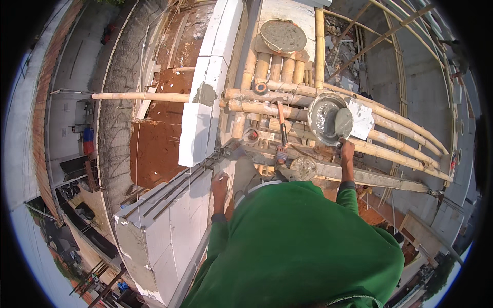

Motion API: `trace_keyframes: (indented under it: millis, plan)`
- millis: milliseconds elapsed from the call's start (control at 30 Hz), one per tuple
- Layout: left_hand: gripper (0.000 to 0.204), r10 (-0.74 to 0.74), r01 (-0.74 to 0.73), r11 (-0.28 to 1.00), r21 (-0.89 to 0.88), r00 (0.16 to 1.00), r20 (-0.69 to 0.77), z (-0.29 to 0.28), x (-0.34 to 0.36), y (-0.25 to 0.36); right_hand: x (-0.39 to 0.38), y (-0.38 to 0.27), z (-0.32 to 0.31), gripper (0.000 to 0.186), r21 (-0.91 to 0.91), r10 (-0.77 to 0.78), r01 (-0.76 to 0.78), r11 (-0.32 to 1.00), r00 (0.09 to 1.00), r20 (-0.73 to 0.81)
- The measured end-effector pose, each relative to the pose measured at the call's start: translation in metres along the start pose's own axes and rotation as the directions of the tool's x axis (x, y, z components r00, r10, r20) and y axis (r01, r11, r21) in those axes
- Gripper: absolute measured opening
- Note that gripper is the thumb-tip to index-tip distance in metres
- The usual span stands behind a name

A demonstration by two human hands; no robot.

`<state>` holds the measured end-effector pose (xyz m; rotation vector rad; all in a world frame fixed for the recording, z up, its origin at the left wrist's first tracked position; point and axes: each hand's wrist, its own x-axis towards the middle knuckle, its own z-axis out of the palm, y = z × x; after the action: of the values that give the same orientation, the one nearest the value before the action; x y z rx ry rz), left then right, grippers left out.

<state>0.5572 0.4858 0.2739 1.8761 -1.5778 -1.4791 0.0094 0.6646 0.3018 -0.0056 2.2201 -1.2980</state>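
Observation:
My right hand (347, 150) grips the handle of a trowel (343, 123), whose rounded grey blade lies over the right side of a metal basin (315, 115). Wet-looking grey residue coats the basin's inside. My left hand (220, 188) hangs beside the white block wall (177, 218), its fingers curled around something small and whitish that I cannot make out. A hammer (282, 123) with an orange and black handle rests on the bamboo poles left of the basin. Farther off stands a round tub of grey mortar (283, 36).
Bamboo scaffold poles (411, 136) run under and ahead of me, with gaps between them. On the left, a row of white blocks (197, 126) bears a patch of mortar (206, 95). A round black and orange item (261, 88) sits on the poles. Red soil (159, 149) lies below.

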Motion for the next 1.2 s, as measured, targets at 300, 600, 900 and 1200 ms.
trace_keyframes:
  millis: [300, 600, 900, 1200]
  plan:
    - [0.037, 0.399, -0.268, 0.900, 0.343, 0.823, -0.403, -0.039, -0.017, 0.096, -0.043, -0.170, 0.120, 0.020, -0.078, -0.173, 0.237, 0.968, 0.864, 0.474]
    - [0.046, 0.449, -0.195, 0.850, 0.489, 0.753, -0.481, -0.089, 0.066, 0.114, -0.084, -0.343, 0.474, 0.056, -0.130, -0.089, 0.985, 0.116, 0.141, 0.986]
    - [0.047, 0.437, -0.216, 0.846, 0.488, 0.804, -0.402, -0.085, 0.083, 0.094, -0.078, -0.258, 0.755, 0.057, 0.231, 0.636, 0.895, -0.381, 0.073, 0.768]
    - [0.050, 0.411, -0.208, 0.848, 0.488, 0.838, -0.358, -0.096, 0.083, 0.102, -0.053, -0.244, 0.784, 0.049, 0.113, 0.495, 0.843, -0.526, 0.195, 0.847]
